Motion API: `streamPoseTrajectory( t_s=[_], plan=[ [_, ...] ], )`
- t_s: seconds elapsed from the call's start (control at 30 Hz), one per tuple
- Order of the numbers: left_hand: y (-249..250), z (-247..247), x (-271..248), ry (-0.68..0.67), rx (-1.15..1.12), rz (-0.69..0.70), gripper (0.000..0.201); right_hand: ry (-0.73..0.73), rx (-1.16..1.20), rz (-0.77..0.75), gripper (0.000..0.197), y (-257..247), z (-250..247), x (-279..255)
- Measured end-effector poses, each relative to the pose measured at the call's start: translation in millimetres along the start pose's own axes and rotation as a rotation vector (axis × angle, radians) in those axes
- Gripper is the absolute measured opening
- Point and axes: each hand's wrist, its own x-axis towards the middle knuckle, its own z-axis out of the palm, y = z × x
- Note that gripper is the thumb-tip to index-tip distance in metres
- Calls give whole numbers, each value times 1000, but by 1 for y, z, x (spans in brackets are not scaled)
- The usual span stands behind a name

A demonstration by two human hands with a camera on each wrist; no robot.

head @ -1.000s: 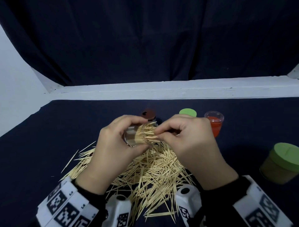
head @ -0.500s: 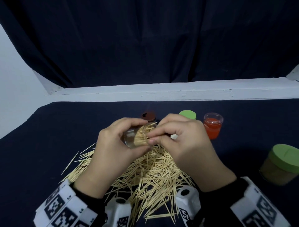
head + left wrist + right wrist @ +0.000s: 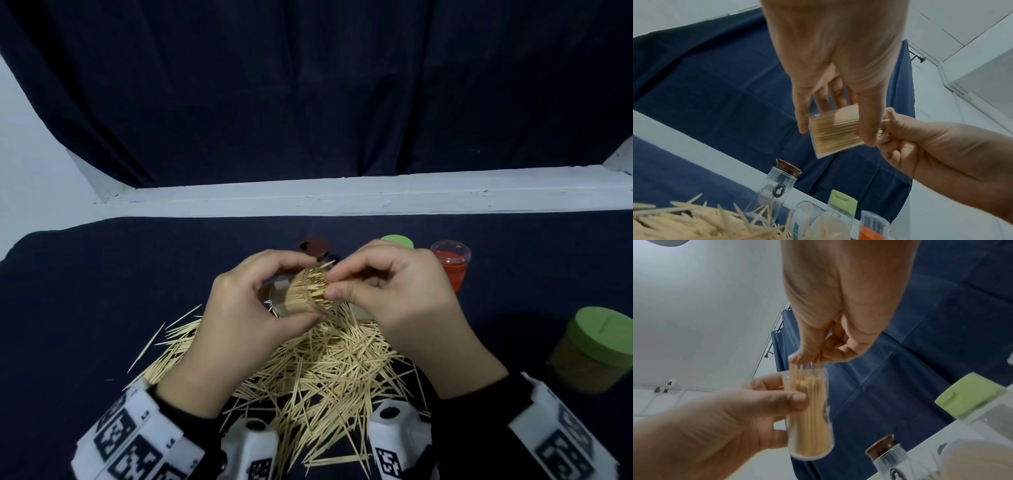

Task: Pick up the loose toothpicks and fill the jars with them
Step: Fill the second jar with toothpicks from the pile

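Black sleeves (image 3: 479, 397), white wrist cameras (image 3: 250, 445) with square-patterned markers.

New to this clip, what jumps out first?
The two hands meeting mid-frame: the left hand grips a clear jar packed with toothpicks, while the right hand pinches a few more at its mouth. Right under them, a big messy heap of loose toothpicks sprawls over the dark cloth. After that, the colours: a green-lidded jar at the right edge and a small orange-red jar behind the hands.
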Motion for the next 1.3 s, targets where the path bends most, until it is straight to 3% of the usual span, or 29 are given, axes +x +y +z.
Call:
streamPoseTrajectory(
  t_s=[0.1, 0.23, 0.37, 0.57, 0.7, 0.97, 1.1, 1.3],
  plan=[
    [-1, -1, 0, -11, -37, -14, 52, -30, 26, 49, 19, -4, -2, 1],
    [0, -1, 0, 0, -118, -46, 54, -39, 236, 160, 18, -6, -11, 3],
    [0, 2, 1, -31, -201, -41, 55, -12, 228, 204, 17, -1, -8, 2],
    [0, 1, 1, -34, -145, -16, 54, -6, 143, 240, 13, -4, -9, 4],
    [1, 3, 0, -48, -142, -13, 53, 28, 270, 293, 35, -7, -9, 4],
    [2, 8, -2, -41, -146, 2, 53, -13, 9, 238, 22, -2, -2, 3],
    [1, 6, -1, -17, -153, -8, 52, -83, 118, 258, 49, -5, -5, 1],
    [5, 8, -1, -20, -136, 50, 48, -52, 50, 281, 51, 5, 5, 2]
  ],
)
